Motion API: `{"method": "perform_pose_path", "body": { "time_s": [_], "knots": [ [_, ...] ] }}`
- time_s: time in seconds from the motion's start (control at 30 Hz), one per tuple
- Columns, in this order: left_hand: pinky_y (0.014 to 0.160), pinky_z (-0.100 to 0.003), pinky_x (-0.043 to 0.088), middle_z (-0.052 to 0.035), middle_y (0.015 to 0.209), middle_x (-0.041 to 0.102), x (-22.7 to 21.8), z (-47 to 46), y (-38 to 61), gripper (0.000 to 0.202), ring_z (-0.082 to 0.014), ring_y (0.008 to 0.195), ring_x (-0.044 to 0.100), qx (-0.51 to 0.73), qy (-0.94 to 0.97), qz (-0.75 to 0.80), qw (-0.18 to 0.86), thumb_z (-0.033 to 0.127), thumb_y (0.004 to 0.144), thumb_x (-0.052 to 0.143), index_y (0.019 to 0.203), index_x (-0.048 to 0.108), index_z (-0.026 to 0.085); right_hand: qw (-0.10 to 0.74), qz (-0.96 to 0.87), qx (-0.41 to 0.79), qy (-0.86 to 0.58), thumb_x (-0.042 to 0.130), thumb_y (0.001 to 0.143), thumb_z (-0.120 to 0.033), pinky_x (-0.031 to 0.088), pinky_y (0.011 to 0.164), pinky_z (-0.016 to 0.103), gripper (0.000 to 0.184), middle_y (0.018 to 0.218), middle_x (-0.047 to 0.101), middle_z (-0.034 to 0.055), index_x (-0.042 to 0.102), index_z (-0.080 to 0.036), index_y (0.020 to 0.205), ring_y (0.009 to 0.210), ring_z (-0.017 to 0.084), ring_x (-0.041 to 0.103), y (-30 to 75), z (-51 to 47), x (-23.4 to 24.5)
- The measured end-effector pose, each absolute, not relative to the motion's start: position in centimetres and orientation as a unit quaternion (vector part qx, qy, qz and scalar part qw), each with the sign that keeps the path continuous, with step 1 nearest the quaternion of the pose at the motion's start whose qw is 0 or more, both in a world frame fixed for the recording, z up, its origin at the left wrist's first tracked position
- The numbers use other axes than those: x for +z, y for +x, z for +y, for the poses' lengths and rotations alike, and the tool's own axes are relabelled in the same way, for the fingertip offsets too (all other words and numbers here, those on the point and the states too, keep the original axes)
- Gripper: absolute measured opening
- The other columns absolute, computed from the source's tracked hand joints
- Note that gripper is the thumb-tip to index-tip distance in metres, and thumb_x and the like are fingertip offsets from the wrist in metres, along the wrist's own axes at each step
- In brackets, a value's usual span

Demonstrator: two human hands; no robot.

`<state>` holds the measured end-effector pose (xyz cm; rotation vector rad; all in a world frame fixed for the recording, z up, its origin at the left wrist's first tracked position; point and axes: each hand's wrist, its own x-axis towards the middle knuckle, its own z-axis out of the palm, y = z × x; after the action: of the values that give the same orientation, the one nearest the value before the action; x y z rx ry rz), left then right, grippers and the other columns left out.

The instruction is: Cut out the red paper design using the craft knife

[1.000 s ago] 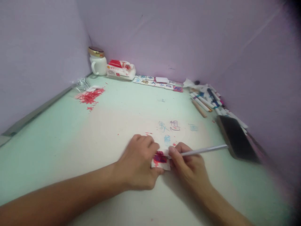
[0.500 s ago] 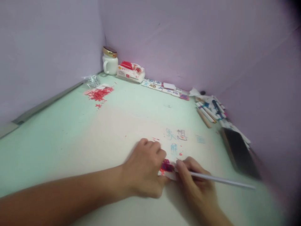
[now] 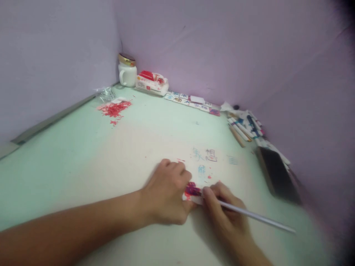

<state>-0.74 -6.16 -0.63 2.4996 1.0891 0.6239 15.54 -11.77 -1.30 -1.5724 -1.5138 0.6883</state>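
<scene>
My left hand (image 3: pixel 168 194) is closed around a small white block (image 3: pixel 197 200), pressing it on the table. The block's face is coloured red and dark purple, and the fingers cover its left part. Pinched in my right hand (image 3: pixel 229 212) is a slim silver-handled carving knife (image 3: pixel 257 217). Its tip end is at the block's right side, mostly hidden by my fingertips. Small red crumbs (image 3: pixel 209 177) lie just beyond the hands. Past them, coloured characters (image 3: pixel 211 155) are written on the tabletop.
A pile of red shavings (image 3: pixel 115 109) lies at the back left beside a clear plastic bag (image 3: pixel 105 95). Along the wall stand a white lidded mug (image 3: pixel 128 75), a wipes pack (image 3: pixel 152 83) and a row of character blocks (image 3: pixel 191 102). Several markers (image 3: pixel 241 129) and a dark phone (image 3: pixel 277 175) lie right.
The whole view has shifted slightly, so everything sits a little further left and up. The knife's handle end tilts lower. Both hands keep their hold.
</scene>
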Motion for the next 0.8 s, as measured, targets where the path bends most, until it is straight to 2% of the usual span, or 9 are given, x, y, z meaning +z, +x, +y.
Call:
{"method": "perform_pose_path", "body": {
  "time_s": [0.4,0.8],
  "knots": [
    [0.076,-0.037,0.035,-0.0060,0.081,0.058,-0.7,-6.3,-0.8,0.027,-0.0216,0.077,0.054,0.231,0.878,0.383,0.169,0.037,0.069,0.069,0.082,0.062,0.014,0.386,-0.656,0.232,-0.606,0.043,0.094,-0.032,0.027,0.047,0.024,0.037,0.053,0.029,-0.0071,0.032,-0.023,0.060,0.049,0.010,0.030,16.1,-11.6,-1.4],
    [0.077,-0.039,0.037,-0.0066,0.081,0.058,-0.5,-6.2,-0.8,0.028,-0.0227,0.078,0.055,0.232,0.874,0.388,0.177,0.036,0.069,0.069,0.084,0.064,0.013,0.356,-0.628,0.282,-0.632,0.042,0.092,-0.042,0.027,0.047,0.024,0.041,0.052,0.031,-0.0061,0.028,-0.023,0.059,0.050,0.010,0.033,16.0,-11.7,-0.6]
  ]
}}
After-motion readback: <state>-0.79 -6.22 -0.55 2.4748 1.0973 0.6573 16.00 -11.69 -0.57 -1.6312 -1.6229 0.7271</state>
